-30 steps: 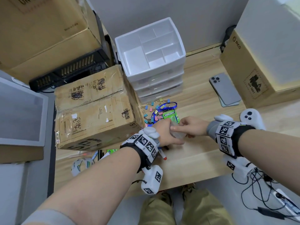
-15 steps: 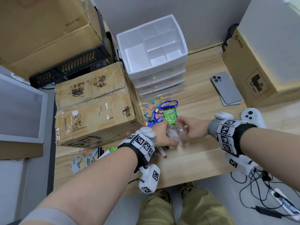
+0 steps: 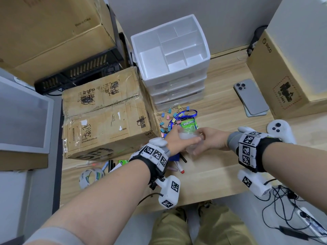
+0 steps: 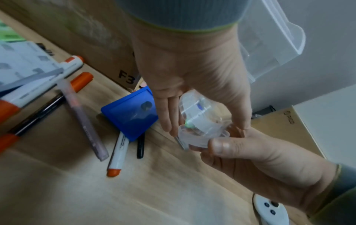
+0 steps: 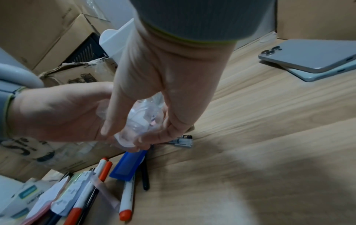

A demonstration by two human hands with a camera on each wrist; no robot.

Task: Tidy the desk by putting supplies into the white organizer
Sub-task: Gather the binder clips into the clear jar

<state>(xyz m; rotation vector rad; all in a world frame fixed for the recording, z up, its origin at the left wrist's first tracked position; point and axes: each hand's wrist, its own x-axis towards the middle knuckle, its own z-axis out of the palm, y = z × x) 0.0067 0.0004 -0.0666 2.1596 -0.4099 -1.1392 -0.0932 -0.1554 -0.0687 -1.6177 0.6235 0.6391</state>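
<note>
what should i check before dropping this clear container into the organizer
1. Hold on the clear plastic container: ok, left hand and right hand both grip it.
2. Container closed: cannot tell, the picture is blurred at its lid.
3. White organizer top compartments free: ok.
4. Path to the organizer: ok, only binder clips and a Doublemint pack lie low on the desk between.
5. Organizer drawers shut: ok in the head view.
</note>
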